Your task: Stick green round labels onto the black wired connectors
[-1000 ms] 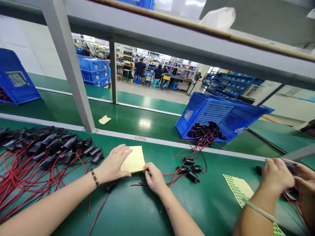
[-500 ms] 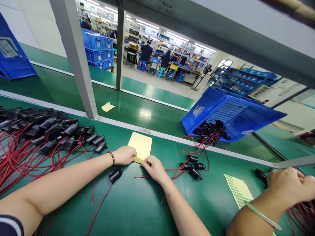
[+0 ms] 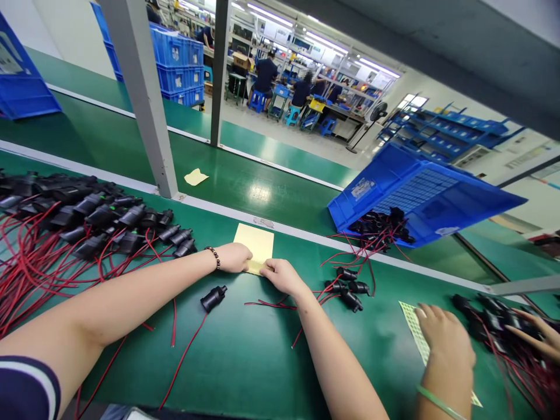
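Note:
A pale yellow paper sheet (image 3: 254,240) lies on the green work surface in front of me. My left hand (image 3: 234,257) pinches its lower left edge, fingers closed. At the lower right edge my right hand (image 3: 283,274) is likewise closed on the sheet, and a narrow band along the bottom looks creased or folded. Closer to me, below the left hand, rests a single black cylindrical part (image 3: 214,298) with a red wire. Several more black parts with red wires (image 3: 350,287) lie to the right of my right hand.
On the left is a big heap of black wired parts (image 3: 94,213). A tilted blue bin (image 3: 365,189) spills similar parts at the back right. A co-worker's hand (image 3: 448,335) touches a sticker sheet (image 3: 415,329) at right. A grey post (image 3: 146,111) rises behind the heap.
My hands stay on the sheet, and its lower band now lies flatter. The co-worker's hand has moved left onto the sticker sheet, and another hand shows at the right edge. The view has shifted slightly.

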Available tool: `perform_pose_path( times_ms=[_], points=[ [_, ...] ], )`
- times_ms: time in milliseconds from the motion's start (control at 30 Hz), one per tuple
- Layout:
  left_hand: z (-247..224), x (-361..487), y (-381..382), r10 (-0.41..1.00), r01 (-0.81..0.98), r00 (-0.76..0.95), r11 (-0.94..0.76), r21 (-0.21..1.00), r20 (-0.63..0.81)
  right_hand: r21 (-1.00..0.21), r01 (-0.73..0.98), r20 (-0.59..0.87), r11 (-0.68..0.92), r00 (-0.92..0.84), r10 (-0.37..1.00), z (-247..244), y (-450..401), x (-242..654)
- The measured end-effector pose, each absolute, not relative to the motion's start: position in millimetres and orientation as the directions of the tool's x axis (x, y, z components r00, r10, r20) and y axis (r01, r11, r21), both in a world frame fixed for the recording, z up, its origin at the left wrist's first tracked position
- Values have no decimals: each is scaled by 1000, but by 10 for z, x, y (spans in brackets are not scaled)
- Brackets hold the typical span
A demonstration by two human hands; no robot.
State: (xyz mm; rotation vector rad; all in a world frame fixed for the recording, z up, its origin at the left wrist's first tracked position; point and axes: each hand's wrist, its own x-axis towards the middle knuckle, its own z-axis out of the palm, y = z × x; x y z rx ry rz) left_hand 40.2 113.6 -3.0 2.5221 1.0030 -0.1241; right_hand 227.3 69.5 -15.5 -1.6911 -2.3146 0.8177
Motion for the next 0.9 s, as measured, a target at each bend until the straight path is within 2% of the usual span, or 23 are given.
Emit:
perform_pose_path(
  times_ms=[367,700,900],
  points=[
    [-51,415,1190,605,661,750,-682,313,-267,-408,884,-251,229,-350,903,-118,824,2229],
    [39,284,1283,565,645,763,-693,322,-315,-380,897,-281,227,-346,895,-94,838,2231],
    [-6,203,1344,565,628,778,-698,344,-273,-379,896,-265,230,-344,901,-116,852,2234]
  ],
)
